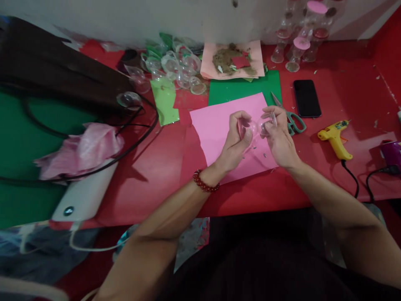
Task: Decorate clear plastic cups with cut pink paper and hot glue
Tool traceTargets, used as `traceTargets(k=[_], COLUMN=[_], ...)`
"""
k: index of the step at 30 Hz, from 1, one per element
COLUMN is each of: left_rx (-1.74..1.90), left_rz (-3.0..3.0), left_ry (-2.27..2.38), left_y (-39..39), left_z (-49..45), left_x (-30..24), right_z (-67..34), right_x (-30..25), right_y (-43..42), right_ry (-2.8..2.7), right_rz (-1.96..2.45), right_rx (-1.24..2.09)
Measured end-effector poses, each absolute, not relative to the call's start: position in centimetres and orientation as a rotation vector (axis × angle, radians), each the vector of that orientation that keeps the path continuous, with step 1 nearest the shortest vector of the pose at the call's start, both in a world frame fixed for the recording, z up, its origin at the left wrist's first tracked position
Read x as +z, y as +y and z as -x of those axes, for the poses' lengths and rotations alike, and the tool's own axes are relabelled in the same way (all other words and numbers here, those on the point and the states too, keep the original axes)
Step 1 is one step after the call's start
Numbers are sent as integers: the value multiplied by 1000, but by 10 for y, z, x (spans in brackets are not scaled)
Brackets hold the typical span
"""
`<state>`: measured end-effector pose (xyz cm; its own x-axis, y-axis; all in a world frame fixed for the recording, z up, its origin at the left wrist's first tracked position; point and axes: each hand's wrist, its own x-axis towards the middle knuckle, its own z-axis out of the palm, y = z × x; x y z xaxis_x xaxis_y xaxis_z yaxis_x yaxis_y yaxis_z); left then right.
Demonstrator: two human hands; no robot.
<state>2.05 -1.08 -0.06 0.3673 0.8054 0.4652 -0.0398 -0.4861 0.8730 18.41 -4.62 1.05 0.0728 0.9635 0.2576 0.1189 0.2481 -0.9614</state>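
Observation:
Over a pink sheet of paper [216, 129], my left hand [234, 140] is closed around a clear plastic cup [249, 125] with its wide rim facing left. A second clear plastic cup [266, 126] is gripped by the fingers of my right hand [282, 140], its wide rim to the right. Their rounded ends meet or nearly meet in the middle; whether they are joined I cannot tell. Small dark bits lie on the paper below. Scissors with teal handles [296, 122] lie just beyond my right hand.
A yellow glue gun [336, 138] and a black phone [307, 98] lie to the right. Behind stand hourglass-shaped clear pieces [293, 66], loose clear cups [183, 65] and brown grains [225, 58] on paper. Leftward are cables [153, 121], a white power bank [84, 196] and pink plastic [90, 146].

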Motion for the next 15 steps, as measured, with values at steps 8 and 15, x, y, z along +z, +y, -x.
traceTargets(k=[8, 15], left_rx=[1236, 1236], left_rz=[-1757, -1724], left_ry=[687, 673], left_y=[-12, -12], left_z=[-22, -23], left_x=[-8, -11], right_z=[-173, -173], right_x=[15, 13], right_y=[-51, -51], right_ry=[-1254, -1283], right_rz=[1033, 1047], right_rx=[928, 945])
